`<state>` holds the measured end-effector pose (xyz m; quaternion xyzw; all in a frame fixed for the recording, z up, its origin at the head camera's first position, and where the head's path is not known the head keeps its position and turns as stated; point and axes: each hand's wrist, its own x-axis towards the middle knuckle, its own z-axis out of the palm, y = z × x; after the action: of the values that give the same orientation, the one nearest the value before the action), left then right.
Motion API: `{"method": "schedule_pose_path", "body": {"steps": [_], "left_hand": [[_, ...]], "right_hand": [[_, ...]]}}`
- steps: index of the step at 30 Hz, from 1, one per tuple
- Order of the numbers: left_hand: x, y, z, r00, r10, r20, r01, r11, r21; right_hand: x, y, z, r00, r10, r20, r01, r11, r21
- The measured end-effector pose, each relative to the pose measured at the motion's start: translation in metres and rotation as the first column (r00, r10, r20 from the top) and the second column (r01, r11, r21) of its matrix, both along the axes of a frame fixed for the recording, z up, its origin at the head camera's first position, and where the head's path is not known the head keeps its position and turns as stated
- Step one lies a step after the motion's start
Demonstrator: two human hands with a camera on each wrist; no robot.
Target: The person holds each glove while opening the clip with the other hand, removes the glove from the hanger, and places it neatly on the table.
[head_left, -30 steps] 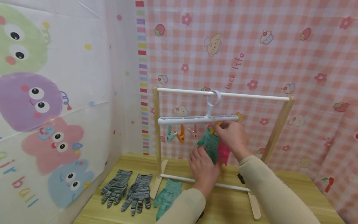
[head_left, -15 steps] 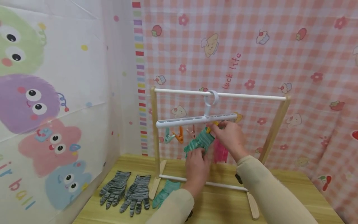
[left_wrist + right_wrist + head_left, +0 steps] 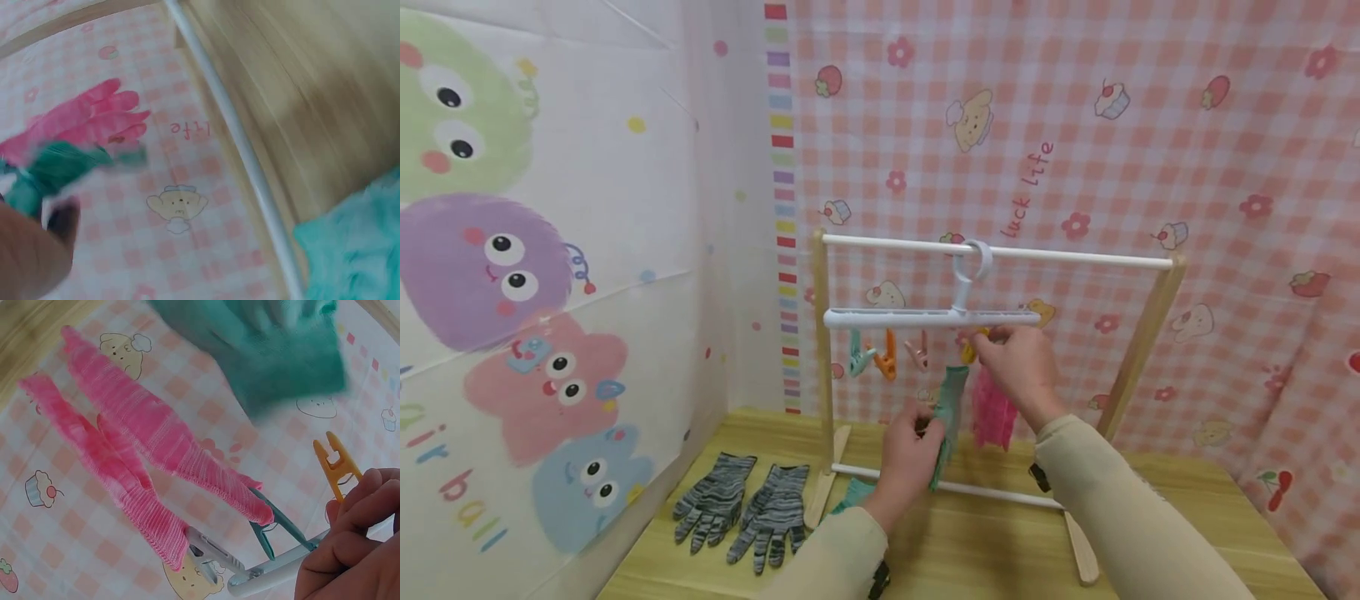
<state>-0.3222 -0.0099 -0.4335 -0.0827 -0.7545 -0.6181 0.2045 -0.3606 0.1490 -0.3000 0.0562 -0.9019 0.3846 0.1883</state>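
My left hand (image 3: 908,454) grips a green knit glove (image 3: 952,396), its cuff pointing up below the hanger. With my right hand (image 3: 1021,367) I pinch a yellow clothespin (image 3: 339,464) under the white hanger bar (image 3: 902,318); in the right wrist view its tips have nothing between them, and the green glove (image 3: 294,369) is apart from it. Two pink gloves (image 3: 140,425) hang to the right, one from a teal clothespin (image 3: 281,528), the other from a grey clothespin (image 3: 212,553).
The hanger's hook (image 3: 973,262) sits on a wood-and-white rack (image 3: 1075,257). Teal, orange and pink clothespins (image 3: 887,357) dangle at its left. Two grey striped gloves (image 3: 715,500) and another green glove (image 3: 356,250) lie on the wooden table (image 3: 985,550).
The green glove has come away from the yellow clothespin. My left hand has drawn it down and left; the right hand stays at the clothespin. The hanger bar swung, then levelled.
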Motion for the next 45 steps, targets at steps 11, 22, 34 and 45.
{"method": "schedule_pose_path", "body": {"steps": [11,22,34,45], "left_hand": [[0.015,-0.029,-0.024,0.901,-0.287,0.326,0.164,0.920,0.357],[0.038,-0.027,-0.077,0.816,-0.144,0.560,0.061,0.984,0.165],[0.045,-0.044,-0.080,0.811,0.003,0.585,0.116,0.979,-0.166],[0.042,-0.055,-0.068,0.818,-0.067,0.571,0.189,0.969,-0.157]], "right_hand": [[0.001,0.005,-0.004,0.999,0.017,0.034,-0.015,0.999,-0.034],[0.004,0.007,0.000,0.997,0.012,0.071,-0.009,0.999,-0.046],[0.008,0.010,0.000,0.998,0.010,0.061,-0.008,0.999,-0.045],[0.011,0.012,-0.003,0.997,0.016,0.077,-0.013,0.999,-0.044]]}}
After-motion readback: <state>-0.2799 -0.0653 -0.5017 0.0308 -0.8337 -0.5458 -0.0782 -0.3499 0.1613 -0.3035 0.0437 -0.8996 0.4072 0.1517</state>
